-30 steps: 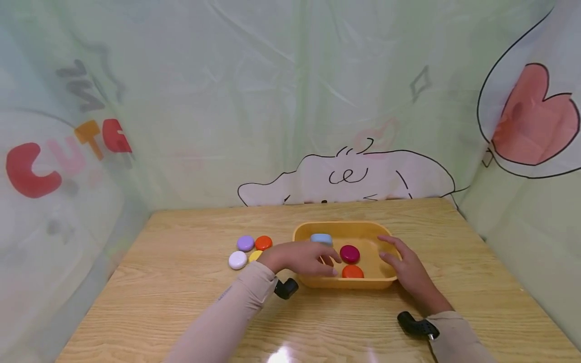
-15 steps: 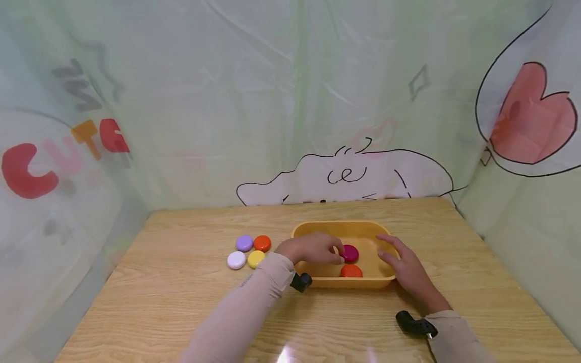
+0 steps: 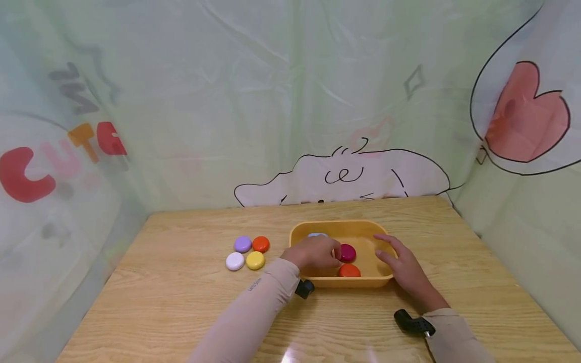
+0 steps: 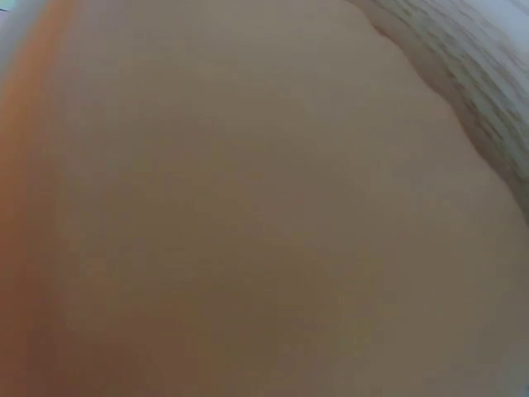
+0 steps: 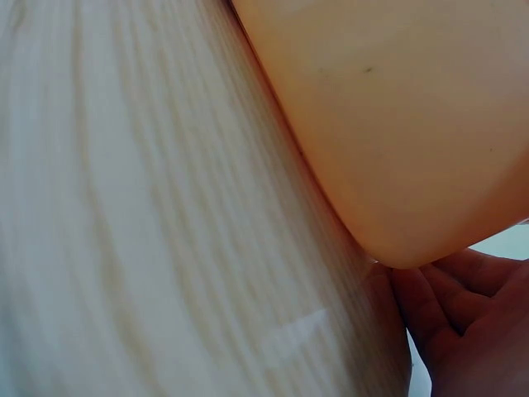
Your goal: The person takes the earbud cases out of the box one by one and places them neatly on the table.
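In the head view my left hand (image 3: 314,252) is inside the left half of the yellow-orange tray (image 3: 367,283), back upward, fingers bent down. Its fingertips are right beside a magenta disc (image 3: 347,253); I cannot tell whether anything is pinched beneath the hand. An orange-red disc (image 3: 350,270) lies closer to the front wall. A light blue piece (image 3: 316,235) shows partly behind the knuckles. At the tray's right end rests my right hand (image 3: 405,264), thumb and index finger spread over the rim. The right wrist view has that hand (image 5: 475,310) at the tray's outer corner (image 5: 397,240).
Left of the tray, a purple disc (image 3: 242,244), a red disc (image 3: 260,244), a white disc (image 3: 234,261) and a yellow disc (image 3: 255,260) lie together on the wooden table (image 3: 190,297). A printed curtain (image 3: 204,111) hangs behind. The left wrist view is mostly blurred tray wall (image 4: 248,182).
My left hand has moved right and lower in the tray, its fingers bending down beside the magenta disc. The yellow disc has come into full view. My right hand stays at the rim.
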The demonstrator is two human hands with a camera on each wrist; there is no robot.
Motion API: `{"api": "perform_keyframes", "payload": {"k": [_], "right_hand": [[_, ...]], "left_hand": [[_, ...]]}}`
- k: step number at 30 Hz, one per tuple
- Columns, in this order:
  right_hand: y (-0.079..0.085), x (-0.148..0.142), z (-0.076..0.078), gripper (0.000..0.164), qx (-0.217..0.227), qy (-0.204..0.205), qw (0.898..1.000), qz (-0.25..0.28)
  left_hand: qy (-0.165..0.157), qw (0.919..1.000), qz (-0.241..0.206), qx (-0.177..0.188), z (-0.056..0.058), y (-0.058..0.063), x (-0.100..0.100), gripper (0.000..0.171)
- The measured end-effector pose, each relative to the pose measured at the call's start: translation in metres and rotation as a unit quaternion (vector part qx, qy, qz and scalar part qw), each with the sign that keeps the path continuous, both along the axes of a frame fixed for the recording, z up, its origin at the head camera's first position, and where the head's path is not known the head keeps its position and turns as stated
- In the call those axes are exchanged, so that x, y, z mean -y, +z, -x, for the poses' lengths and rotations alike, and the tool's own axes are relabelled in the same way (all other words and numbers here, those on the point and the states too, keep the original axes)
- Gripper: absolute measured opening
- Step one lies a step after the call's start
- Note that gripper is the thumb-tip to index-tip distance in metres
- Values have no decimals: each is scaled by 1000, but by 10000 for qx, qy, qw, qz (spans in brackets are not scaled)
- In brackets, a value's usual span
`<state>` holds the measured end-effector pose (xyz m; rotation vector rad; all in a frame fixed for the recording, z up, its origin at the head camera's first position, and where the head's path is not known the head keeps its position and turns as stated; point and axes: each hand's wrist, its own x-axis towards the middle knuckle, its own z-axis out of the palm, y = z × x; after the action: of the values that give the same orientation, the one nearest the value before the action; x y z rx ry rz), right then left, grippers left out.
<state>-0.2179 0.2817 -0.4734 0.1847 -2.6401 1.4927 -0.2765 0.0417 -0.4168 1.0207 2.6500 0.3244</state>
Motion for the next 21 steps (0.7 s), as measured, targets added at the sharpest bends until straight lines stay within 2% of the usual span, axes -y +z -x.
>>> {"api": "perform_keyframes", "payload": {"k": [4,7,10,12,16,21], "right_hand": [[-1,1,0,45,56,-15,10000,-16],[0,1,0,45,76,-26,10000,-17],[2,1,-1,45,78,-34,10000,-23],[3,2,-2,46,95,-37,9999,-17],[3,2,-3,45,88,-48,9999,-33],[3,3,-2,45,78,-49,9999,-49]], "left_hand": [[344,9994,-45,70,1,-4,0,12],[511,9986,-94,72,4,-7,-1,24],[440,9990,-32,-33,6,-7,-4,44],[305,9995,48,-107,7,-7,-6,51],[40,9996,217,-175,7,-4,-11,44],[-51,9991,315,-272,7,-3,-14,33]]}}
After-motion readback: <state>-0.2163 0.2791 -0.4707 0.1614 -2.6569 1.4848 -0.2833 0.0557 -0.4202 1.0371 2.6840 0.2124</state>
